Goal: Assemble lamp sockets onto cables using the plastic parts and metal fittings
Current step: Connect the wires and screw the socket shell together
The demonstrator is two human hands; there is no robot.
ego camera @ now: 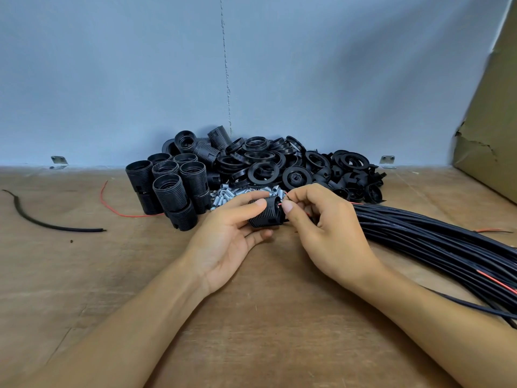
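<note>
My left hand (pixel 226 236) grips a black ribbed socket part (pixel 265 212) lying on its side just above the wooden table. My right hand (pixel 324 228) pinches thin red wire ends (pixel 283 201) at the socket's right opening. Where the wires go inside the socket is hidden. A thick bundle of black cables (pixel 436 239) fans out from under my right hand toward the right edge. Behind my hands lie small silver metal fittings (pixel 226 195), several upright threaded socket bodies (pixel 170 189) and a heap of black rings and caps (pixel 279 163).
A loose black cable piece (pixel 42 221) and a stray red wire (pixel 112 210) lie on the left of the table (pixel 251 317). A blue wall closes the back. A cardboard sheet (pixel 492 130) leans at the right.
</note>
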